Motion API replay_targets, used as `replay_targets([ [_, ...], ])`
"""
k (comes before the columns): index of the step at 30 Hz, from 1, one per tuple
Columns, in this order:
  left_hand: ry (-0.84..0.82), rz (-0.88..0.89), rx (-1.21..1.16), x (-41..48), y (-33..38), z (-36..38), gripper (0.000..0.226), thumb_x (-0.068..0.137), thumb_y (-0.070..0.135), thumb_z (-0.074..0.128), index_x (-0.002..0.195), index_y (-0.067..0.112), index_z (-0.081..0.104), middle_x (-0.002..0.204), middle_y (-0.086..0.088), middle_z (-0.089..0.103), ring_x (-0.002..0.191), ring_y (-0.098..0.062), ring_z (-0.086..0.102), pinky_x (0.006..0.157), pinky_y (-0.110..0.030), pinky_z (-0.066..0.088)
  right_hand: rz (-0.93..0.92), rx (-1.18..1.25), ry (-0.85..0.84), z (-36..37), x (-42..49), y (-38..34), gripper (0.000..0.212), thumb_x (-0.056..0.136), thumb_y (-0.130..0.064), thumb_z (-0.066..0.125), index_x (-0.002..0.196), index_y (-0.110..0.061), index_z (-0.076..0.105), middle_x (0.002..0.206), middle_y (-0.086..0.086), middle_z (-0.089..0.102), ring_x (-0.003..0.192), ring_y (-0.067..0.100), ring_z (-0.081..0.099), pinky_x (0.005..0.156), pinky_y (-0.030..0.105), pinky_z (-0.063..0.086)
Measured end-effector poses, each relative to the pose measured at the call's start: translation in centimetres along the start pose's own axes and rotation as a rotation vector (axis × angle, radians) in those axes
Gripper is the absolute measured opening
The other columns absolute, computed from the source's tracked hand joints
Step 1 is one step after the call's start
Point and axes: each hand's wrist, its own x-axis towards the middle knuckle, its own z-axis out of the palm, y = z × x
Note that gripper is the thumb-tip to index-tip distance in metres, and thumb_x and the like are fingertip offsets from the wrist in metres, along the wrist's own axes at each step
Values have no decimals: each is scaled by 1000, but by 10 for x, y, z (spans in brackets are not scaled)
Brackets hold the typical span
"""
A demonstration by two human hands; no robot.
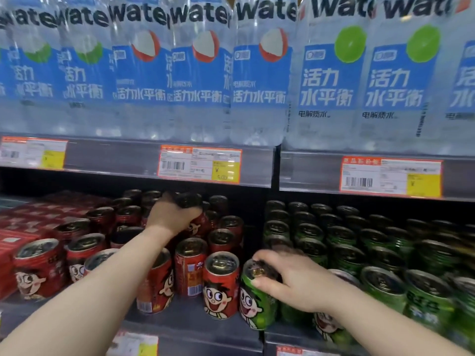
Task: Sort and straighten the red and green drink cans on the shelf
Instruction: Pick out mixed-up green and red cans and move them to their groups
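At 5 o'clock I am seeing the right hand (295,281) gripping 1 tilted green can (258,299) at its rim. At 12 o'clock the left hand (174,217) is clasping 1 raised red can (198,224). Risk: either can knocking neighbours over.

red cans (221,286) left – upright | green cans (380,255) right (front one seemingly tilted)
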Motion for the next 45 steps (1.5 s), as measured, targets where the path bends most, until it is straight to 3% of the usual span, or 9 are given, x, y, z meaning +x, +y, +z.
replay_targets([
  [11, 7, 15, 208, -5, 8, -5, 57, 74, 38, 73, 118, 4, 59, 121, -23, 61, 109, -38, 57, 84, -36, 43, 22, 5, -17, -3, -4, -2, 56, 89, -59, 39, 137, -30, 33, 134, 2, 49, 120, 23, 44, 97, 36, 38],
  [18, -156, 2, 371, -6, 5, 8, 64, 62, 61, 67, 109, 17, 66, 111, -12, 67, 102, -29, 62, 82, -31, 49, 2, 27, -3, -1, -3, 1, 56, 87, -63, 38, 136, -36, 31, 135, -5, 48, 120, 17, 44, 99, 33, 37],
  [22, -184, -26, 634, -7, -9, 20, 75, 66, 74, 54, 122, 24, 57, 128, -8, 57, 118, -29, 52, 92, -34, 43, 2, 30, -9, 0, 0, 3, 57, 84, -69, 34, 134, -41, 30, 133, -11, 48, 118, 12, 46, 99, 30, 38],
  [26, -201, -21, 780, -9, -6, 19, 88, 73, 77, 45, 137, 16, 43, 143, -11, 39, 130, -33, 38, 102, -40, 35, -9, -1, -20, 1, 0, 6, 92, 54, -91, 3, 132, -47, 25, 134, -17, 44, 123, 5, 38, 103, 28, 34],
  [32, -76, 51, 687, -40, -11, -7, 60, 82, 61, 48, 128, 24, 52, 134, -8, 49, 123, -28, 47, 100, -37, 38, -12, -63, -40, 0, 5, 2, 123, 24, -93, -23, 130, -48, 21, 135, -17, 39, 128, 5, 33, 105, 28, 32],
  [36, 156, 136, 621, -69, -36, -44, 41, 86, 47, 50, 113, 18, 61, 115, -7, 60, 111, -27, 54, 94, -39, 42, -17, 23, -43, -5, 10, 5, 100, 40, -93, -3, 125, -49, 27, 131, -17, 40, 126, 6, 36, 104, 27, 34],
  [40, 266, 165, 538, -74, -77, -89, 24, 88, 29, 54, 103, 17, 67, 108, -3, 63, 103, -25, 58, 87, -39, 45, 6, 111, 34, -3, 12, -8, 64, 65, -79, 45, 119, -45, 40, 133, -17, 41, 119, 5, 42, 101, 24, 37],
  [43, 285, 130, 567, -54, -110, -117, 21, 86, 27, 56, 101, 18, 67, 107, -2, 64, 105, -26, 57, 86, -39, 45, -22, 123, 149, -3, 23, -32, 100, 35, -101, 23, 116, -45, 46, 121, -25, 38, 114, 2, 45, 93, 20, 39],
  [45, 245, 122, 556, -39, -127, -129, 25, 84, 35, 58, 103, 20, 66, 106, -2, 63, 106, -26, 57, 87, -40, 44, -29, 131, 212, 0, 39, -59, 92, 36, -94, 29, 110, -44, 51, 115, -24, 44, 112, 4, 49, 88, 20, 40],
])
